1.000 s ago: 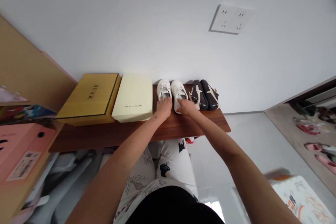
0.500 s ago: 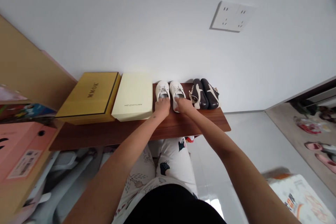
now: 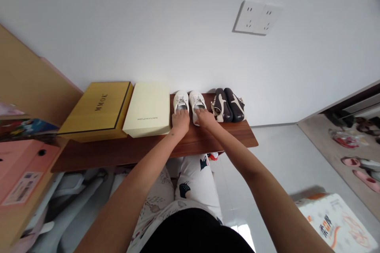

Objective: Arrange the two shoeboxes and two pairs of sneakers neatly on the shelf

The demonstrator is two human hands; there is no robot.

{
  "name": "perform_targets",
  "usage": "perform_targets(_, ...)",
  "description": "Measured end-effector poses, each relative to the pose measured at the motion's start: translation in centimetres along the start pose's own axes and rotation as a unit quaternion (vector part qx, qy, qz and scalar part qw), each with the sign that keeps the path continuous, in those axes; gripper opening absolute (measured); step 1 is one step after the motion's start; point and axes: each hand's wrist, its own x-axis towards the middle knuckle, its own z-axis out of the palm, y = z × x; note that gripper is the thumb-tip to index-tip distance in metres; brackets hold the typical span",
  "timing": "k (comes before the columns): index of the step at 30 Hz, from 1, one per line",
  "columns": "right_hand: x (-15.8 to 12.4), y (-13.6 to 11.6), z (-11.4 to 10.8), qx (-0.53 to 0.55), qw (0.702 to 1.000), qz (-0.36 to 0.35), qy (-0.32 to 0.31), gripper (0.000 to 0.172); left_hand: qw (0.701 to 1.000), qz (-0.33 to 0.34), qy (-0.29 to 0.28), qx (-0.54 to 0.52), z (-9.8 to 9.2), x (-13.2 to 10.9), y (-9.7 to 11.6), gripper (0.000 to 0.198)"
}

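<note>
Two white sneakers stand side by side on a brown wooden shelf, toes toward the wall. My left hand is closed on the heel of the left white sneaker. The heel of the right white sneaker is gripped by my right hand, which covers part of its opening. Just right of them a pair of dark brown shoes with cream trim leans on its sides. Left of the sneakers lies a cream shoebox marked MEIZHIYUAN.
A yellow MMOK box sits at the shelf's left end. A pink box rests on a wooden unit at far left. Sockets are on the wall. A white printed package lies on the floor, and pink slippers lie at right.
The view has shifted slightly, so everything sits a little further left. Both hands stay at the white sneakers, which look unmoved on the shelf.
</note>
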Motion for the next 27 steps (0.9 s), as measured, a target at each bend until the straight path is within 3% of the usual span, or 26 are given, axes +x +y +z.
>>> perform_targets(2,-0.9,1.2,-0.3,0.018,0.999,-0.009,0.040,0.043,0.999,0.011,0.034,-0.015,-0.2,-0.4,0.9,0.032)
perform_targets(5,-2.5,5.1,-0.7,0.057,0.992,0.018,0.107,0.038,0.991,0.081,0.053,-0.095,0.3,-0.5,3.1,0.040)
perform_targets(9,-4.4,12.7,-0.6,0.081,0.968,0.171,0.167,0.042,0.959,0.150,-0.016,-0.239,3.2,0.2,7.1,0.050)
perform_targets(11,-5.2,16.4,-0.3,0.096,0.952,0.245,0.154,0.053,0.951,0.134,-0.041,-0.277,5.1,0.8,9.1,0.058)
perform_targets(14,-6.2,20.1,0.3,0.157,0.941,0.290,0.072,0.056,0.944,0.088,-0.041,-0.315,7.6,2.0,11.6,0.067)
perform_targets(17,-6.6,21.3,1.0,0.246,0.930,0.272,0.016,0.042,0.933,0.065,-0.046,-0.352,9.0,3.3,13.0,0.059)
perform_targets(20,-6.6,21.4,1.5,0.287,0.922,0.256,0.038,0.041,0.933,0.040,-0.062,-0.352,9.2,4.4,13.3,0.049)
perform_targets(23,-6.3,21.3,1.5,0.245,0.937,0.238,0.066,0.044,0.944,0.057,-0.081,-0.314,8.3,5.3,12.9,0.045)
perform_targets(27,-5.8,21.1,0.9,0.123,0.971,0.191,0.068,0.040,0.954,0.136,-0.106,-0.247,6.2,6.6,12.9,0.042)
